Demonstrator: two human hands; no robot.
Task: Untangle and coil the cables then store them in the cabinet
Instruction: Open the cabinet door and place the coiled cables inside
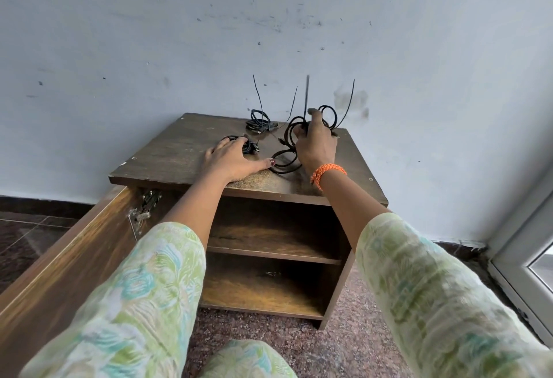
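A low brown wooden cabinet [185, 150] stands against the wall with its door [68, 252] swung open to the left. Two bare shelves show inside. On its top, my left hand [232, 162] rests flat with its fingers over a small coiled black cable [248, 145]. My right hand [315, 141] is shut on a looser black cable [284, 165] whose loops rise around the fingers and trail onto the top. A third coiled black cable [258, 122] lies at the back by the wall. Thin black zip-tie tails [257, 90] stick up from the bundles.
The pale blue wall [269, 33] sits right behind the cabinet. A white door frame [520, 246] stands at the right. Speckled stone floor [353, 344] lies in front, with my knee [245, 359] at the bottom edge.
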